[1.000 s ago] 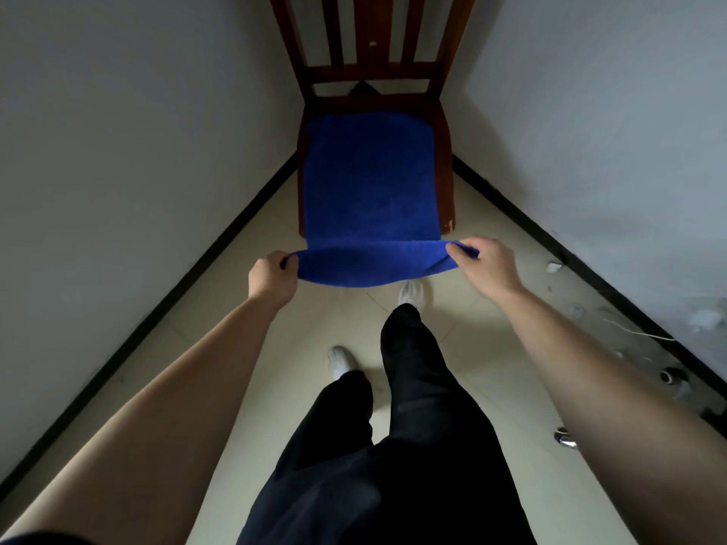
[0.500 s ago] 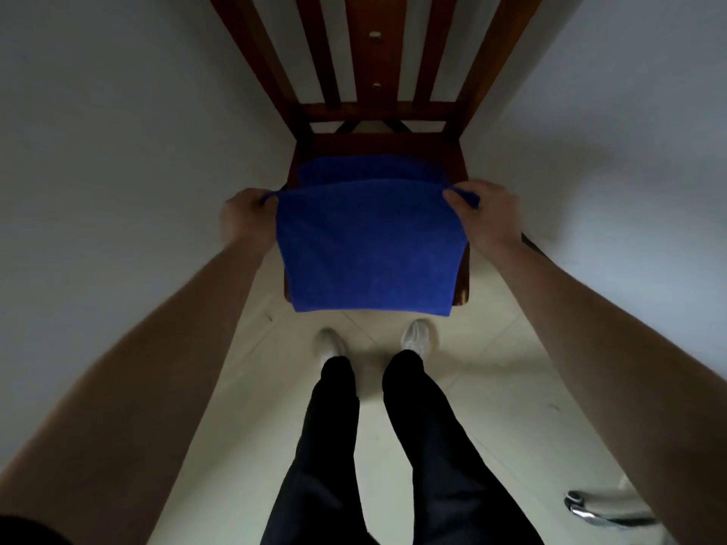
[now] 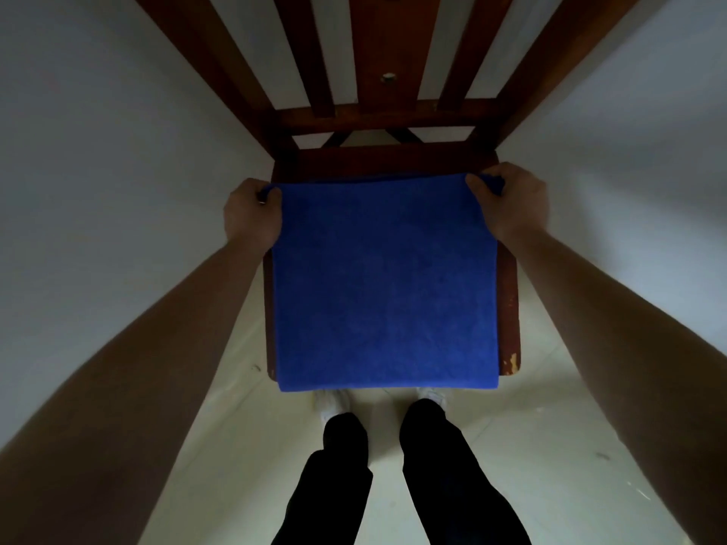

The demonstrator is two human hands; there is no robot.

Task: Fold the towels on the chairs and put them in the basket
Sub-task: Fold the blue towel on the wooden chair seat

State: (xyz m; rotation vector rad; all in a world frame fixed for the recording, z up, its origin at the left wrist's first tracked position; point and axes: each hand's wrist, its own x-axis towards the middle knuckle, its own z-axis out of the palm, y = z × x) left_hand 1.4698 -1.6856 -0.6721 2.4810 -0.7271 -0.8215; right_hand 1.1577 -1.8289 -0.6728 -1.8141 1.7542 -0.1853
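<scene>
Left hand (image 3: pixel 251 216) and right hand (image 3: pixel 507 202) each pinch a far corner of the blue towel (image 3: pixel 385 285), fingers closed on cloth; the towel lies doubled on the chair seat (image 3: pixel 509 293), so best lay those corners square on the layer beneath, then press flat. Wooden chair stands in a corner of pale walls over a light tiled floor (image 3: pixel 550 446), basket not in view

One head-worn camera looks steeply down, close above the chair (image 3: pixel 393 159)

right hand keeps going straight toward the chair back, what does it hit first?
Probably the chair's rear post, just beyond the right hand, which pinches the towel corner. Depth is unclear; it may clear the seat first.
</scene>
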